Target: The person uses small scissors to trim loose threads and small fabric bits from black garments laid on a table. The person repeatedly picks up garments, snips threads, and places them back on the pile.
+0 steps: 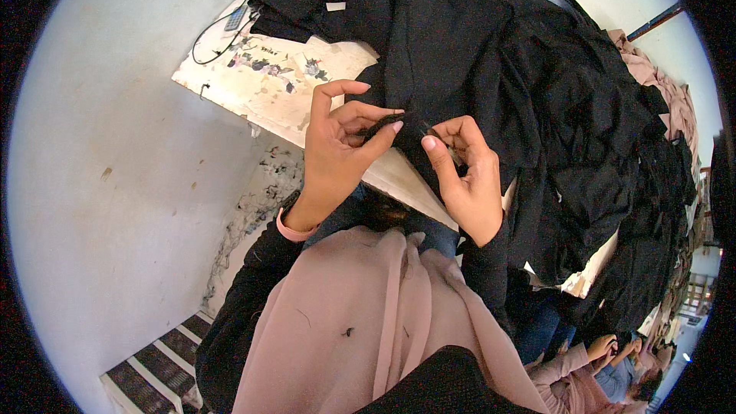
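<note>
My left hand (337, 134) pinches a small dark piece of fabric (389, 118) between thumb and finger, its index finger raised and bent. Just to the right, my right hand (471, 176) is closed, thumb against the fingers. Something small and dark shows at those fingertips, too small to name. Both hands are over the near edge of the table, a short gap between their fingertips. Behind them a large heap of black cloth (460, 38) covers most of the table (268, 107).
A grey remote or calculator (234, 18) and a black cable (201, 44) are at the table's far left corner. Pink cloth (659, 77) hangs at the far right. Other people's hands (602, 346) show at lower right. A slatted rack (157, 368) stands at lower left.
</note>
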Motion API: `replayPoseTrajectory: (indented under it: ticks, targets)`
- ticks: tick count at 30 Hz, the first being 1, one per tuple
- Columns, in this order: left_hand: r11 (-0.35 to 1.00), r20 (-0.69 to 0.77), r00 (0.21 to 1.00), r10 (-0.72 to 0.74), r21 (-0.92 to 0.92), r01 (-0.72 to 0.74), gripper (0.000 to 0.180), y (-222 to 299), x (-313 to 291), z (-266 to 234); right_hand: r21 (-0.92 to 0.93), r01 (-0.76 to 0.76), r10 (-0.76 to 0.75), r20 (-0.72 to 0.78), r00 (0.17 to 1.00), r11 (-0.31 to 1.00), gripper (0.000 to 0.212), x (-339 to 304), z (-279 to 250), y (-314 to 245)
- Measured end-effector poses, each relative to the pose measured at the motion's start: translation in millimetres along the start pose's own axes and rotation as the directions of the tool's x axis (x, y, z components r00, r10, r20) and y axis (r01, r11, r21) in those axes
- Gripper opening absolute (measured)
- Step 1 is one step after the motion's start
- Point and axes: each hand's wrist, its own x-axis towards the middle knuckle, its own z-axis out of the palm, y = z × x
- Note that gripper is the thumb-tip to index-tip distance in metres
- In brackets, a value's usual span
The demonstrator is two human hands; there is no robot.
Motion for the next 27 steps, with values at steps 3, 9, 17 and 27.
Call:
replayPoseTrajectory:
  ticks: [3, 9, 17, 27]
  targets:
    - [0.999, 0.035, 0.999, 0.023, 0.032, -0.024, 0.056, 3.7, -0.2, 0.8, -0.007, 0.031, -0.031, -0.035, 0.999, 0.999, 0.022, 6.3, 4.5, 1.7]
    - [0.996, 0.043, 0.998, 0.053, 0.063, -0.056, 0.058, 3.4, -4.2, 5.3, -0.100, 0.102, -0.108, -0.053, 0.993, 0.990, 0.020, 4.8, 3.2, -0.2]
    - [0.901, 0.141, 0.957, 0.252, 0.328, -0.286, 0.060, -3.8, -1.6, -3.0, 0.132, 0.096, -0.085, -0.091, 0.992, 0.987, 0.015, 8.8, 4.9, 2.0]
    - [0.999, 0.082, 0.995, -0.051, -0.011, 0.052, 0.061, -1.5, -2.1, -1.3, 0.406, 0.198, -0.010, -0.421, 0.907, 0.892, 0.011, 32.7, -13.6, 18.1]
